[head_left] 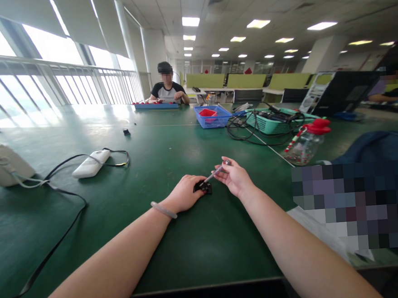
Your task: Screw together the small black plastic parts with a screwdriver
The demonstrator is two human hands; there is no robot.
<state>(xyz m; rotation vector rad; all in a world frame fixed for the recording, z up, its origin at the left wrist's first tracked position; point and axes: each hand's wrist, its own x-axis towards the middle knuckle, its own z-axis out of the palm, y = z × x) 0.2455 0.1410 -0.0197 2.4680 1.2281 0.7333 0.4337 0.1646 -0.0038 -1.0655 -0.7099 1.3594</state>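
Note:
On the green table top, my left hand closes around a small black part and keeps it against the surface. Its fingers cover much of the part, so its kind cannot be made out. My right hand grips a slim screwdriver near its handle end. The shaft slants down to the left, and its tip meets or hovers just over the black part. A pale bangle circles my left wrist.
A white power bank with a black cord lies left. Ahead are a blue basket and a green basket with tangled cables. A red-lidded jar and dark bag are right. A person sits across.

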